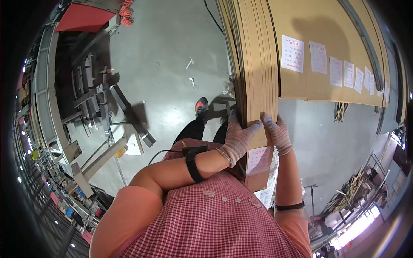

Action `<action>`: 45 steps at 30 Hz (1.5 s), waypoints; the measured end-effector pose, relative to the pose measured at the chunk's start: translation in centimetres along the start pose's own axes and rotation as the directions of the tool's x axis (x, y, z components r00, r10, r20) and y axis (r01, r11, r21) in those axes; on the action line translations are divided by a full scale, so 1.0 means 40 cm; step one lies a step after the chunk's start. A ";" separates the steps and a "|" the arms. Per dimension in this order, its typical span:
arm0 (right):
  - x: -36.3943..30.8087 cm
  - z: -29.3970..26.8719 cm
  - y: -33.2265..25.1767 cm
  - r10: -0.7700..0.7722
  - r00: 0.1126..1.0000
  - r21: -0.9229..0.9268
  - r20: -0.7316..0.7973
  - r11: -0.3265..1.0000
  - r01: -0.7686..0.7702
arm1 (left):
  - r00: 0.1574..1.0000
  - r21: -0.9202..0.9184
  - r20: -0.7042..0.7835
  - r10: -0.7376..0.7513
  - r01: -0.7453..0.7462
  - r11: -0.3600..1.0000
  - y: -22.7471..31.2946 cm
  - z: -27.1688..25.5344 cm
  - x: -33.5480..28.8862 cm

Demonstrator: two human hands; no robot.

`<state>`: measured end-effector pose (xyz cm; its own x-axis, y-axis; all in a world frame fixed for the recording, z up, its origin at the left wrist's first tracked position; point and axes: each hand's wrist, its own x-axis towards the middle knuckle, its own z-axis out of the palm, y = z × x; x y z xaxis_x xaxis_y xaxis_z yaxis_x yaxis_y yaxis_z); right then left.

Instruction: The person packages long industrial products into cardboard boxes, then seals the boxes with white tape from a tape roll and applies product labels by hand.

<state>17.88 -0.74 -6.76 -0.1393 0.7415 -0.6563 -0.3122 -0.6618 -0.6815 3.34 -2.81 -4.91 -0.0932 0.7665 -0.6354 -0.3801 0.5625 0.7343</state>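
Observation:
A thick stack of brown cardboard sheets (257,56) stands on edge in front of me and reaches close to my body. My left hand (241,139), in a striped knit glove, grips its left side, thumb lying over the top edges and fingers partly hidden. On the other side my right hand (278,134), gloved the same way, holds the stack with its thumb on the top edge. A white label (259,161) with red print is stuck on the near end, just below my hands.
Beside the stack, a broad cardboard surface (318,21) carries several white labels. Metal bars (92,92) and a frame (47,86) stand at left, near a red panel (84,18). White scraps (192,81) lie on the grey floor (163,56). Wooden sticks (347,193) are piled at right.

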 end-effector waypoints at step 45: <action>-0.051 -0.001 0.021 0.030 0.999 -0.143 0.015 0.989 -0.027 | 0.938 -0.023 0.087 -0.335 0.338 0.941 0.040 -0.058 -0.098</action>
<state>17.94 -2.80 -6.02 -0.1630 0.7231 -0.6713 -0.1703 -0.6908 -0.7027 0.96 -5.62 -1.82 0.1199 0.5580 -0.8211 -0.4103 0.7810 0.4708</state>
